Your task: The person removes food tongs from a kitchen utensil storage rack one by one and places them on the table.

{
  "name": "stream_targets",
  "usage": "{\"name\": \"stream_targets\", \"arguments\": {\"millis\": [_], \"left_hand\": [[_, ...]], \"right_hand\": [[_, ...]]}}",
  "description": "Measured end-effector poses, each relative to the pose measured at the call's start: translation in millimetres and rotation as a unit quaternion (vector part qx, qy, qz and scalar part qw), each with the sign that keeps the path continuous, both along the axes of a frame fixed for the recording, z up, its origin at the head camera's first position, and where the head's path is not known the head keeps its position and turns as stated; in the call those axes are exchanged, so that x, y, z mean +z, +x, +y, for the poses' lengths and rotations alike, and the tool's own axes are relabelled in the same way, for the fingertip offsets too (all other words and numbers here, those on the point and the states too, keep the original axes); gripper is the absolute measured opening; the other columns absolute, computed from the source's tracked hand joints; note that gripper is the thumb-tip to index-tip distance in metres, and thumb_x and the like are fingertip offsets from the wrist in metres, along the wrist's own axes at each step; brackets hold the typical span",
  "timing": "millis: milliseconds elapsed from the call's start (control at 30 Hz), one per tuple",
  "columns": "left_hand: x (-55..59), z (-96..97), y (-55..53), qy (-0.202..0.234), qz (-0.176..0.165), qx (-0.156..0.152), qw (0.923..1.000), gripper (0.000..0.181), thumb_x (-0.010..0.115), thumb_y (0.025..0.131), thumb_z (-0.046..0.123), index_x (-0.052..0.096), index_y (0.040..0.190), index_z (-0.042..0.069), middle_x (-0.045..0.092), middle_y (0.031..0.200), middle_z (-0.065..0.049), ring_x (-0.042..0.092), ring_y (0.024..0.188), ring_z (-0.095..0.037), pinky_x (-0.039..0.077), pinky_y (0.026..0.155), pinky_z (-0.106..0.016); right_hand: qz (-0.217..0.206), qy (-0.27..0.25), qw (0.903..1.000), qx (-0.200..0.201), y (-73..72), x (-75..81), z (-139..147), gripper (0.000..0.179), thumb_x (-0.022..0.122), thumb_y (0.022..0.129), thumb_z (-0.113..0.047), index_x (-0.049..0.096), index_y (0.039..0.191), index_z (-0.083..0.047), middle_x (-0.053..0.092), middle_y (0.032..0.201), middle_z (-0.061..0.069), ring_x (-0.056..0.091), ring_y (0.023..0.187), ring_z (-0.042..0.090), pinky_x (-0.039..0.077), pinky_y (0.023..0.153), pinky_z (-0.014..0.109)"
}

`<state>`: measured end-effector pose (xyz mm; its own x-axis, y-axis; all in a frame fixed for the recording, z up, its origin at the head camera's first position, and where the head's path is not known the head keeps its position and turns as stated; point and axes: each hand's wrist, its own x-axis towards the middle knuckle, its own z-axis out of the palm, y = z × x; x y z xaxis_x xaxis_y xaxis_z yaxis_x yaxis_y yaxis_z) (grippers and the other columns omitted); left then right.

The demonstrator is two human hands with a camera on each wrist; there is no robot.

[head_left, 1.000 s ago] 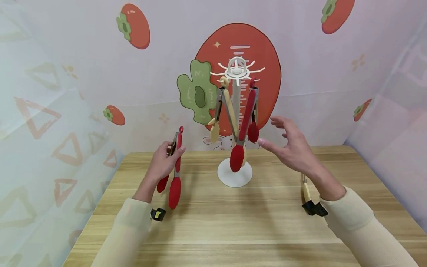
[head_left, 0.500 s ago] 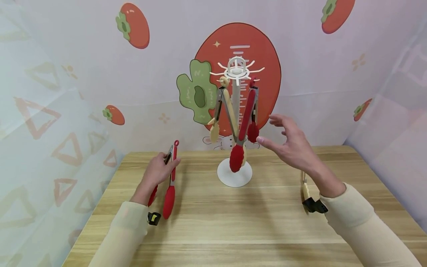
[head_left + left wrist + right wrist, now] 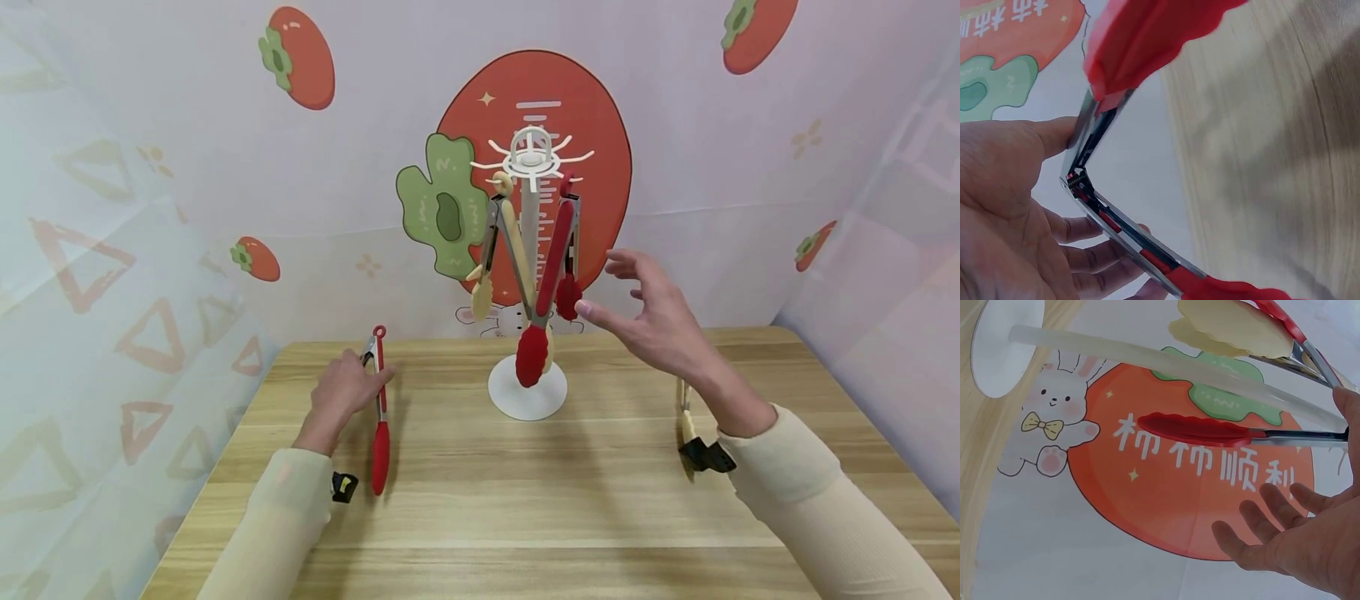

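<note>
My left hand holds a pair of red-tipped tongs low over the left of the table. In the left wrist view their arms spread apart, the thumb against one arm and fingers curled at the other. My right hand is open, its thumb tip at the head of red tongs that hang from a white hook rack. Cream tongs hang beside them on the rack's left. The right wrist view shows the right palm empty, fingers spread near the red tongs' arm.
On the right side of the wooden table lie more cream tongs, partly hidden by the right forearm. The rack stands on a round white base near the back. A printed cloth wall rises behind, with others at both sides.
My left hand has lowered and shifted left with the red tongs, which came down closer to the table. The right hand has barely moved, and the hanging tongs stay in place.
</note>
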<state>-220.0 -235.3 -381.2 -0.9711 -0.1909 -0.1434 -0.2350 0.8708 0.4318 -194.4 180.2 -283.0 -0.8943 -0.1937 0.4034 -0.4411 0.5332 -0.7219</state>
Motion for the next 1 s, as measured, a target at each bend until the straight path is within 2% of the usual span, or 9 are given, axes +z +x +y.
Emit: {"name": "stream_targets", "arguments": {"millis": [133,333,500,733,1000], "left_hand": [[-4.0,-3.9,-2.2,-0.018,-0.009,0.012,0.9997,0.05,0.064,0.094,0.05,0.05,0.09,0.002,0.047,0.073,-0.009,0.045,0.056,-0.02,0.036,0.048,-0.031],[-7.4,-8.8,-1.3,-0.047,-0.033,0.016,0.9982,0.053,0.063,0.093,0.052,0.05,0.095,0.001,0.053,0.084,-0.016,0.052,0.071,-0.03,0.041,0.056,-0.039],[-10.4,-13.7,-1.9,-0.056,-0.046,0.019,0.9972,0.053,0.064,0.092,0.053,0.053,0.095,0.001,0.054,0.089,-0.018,0.053,0.077,-0.031,0.043,0.06,-0.042],[-14.8,-20.9,-3.6,-0.058,-0.067,0.026,0.9958,0.051,0.063,0.093,0.052,0.055,0.089,0.003,0.051,0.082,-0.014,0.049,0.069,-0.028,0.04,0.06,-0.038],[-19.1,-27.2,-3.3,-0.054,-0.079,0.026,0.995,0.046,0.062,0.095,0.049,0.055,0.091,0.003,0.052,0.08,-0.014,0.049,0.069,-0.028,0.04,0.061,-0.039]], "right_hand": [[-0.002,0.003,1.0,-0.002,-0.7,2.2,-1.8,0.077,0.077,0.091,-0.027,0.036,0.151,-0.003,0.044,0.146,0.017,0.041,0.132,0.035,0.036,0.107,0.059],[0.004,0.006,1.0,0.0,-1.7,4.4,-3.2,0.078,0.076,0.092,-0.027,0.034,0.152,-0.003,0.045,0.144,0.019,0.041,0.131,0.036,0.037,0.107,0.06],[0.004,0.008,0.9999,0.007,-3.4,5.8,-4.1,0.076,0.076,0.092,-0.027,0.036,0.152,-0.004,0.046,0.142,0.017,0.043,0.13,0.035,0.038,0.106,0.058],[0.011,0.01,0.9998,0.016,-6.2,7.5,-3.0,0.069,0.076,0.093,-0.026,0.042,0.149,-0.004,0.048,0.14,0.016,0.046,0.127,0.036,0.041,0.103,0.058],[0.011,0.007,0.9996,0.023,-6.7,11.6,-3.5,0.065,0.075,0.093,-0.025,0.045,0.147,-0.005,0.051,0.138,0.015,0.048,0.125,0.034,0.042,0.102,0.056]]}}
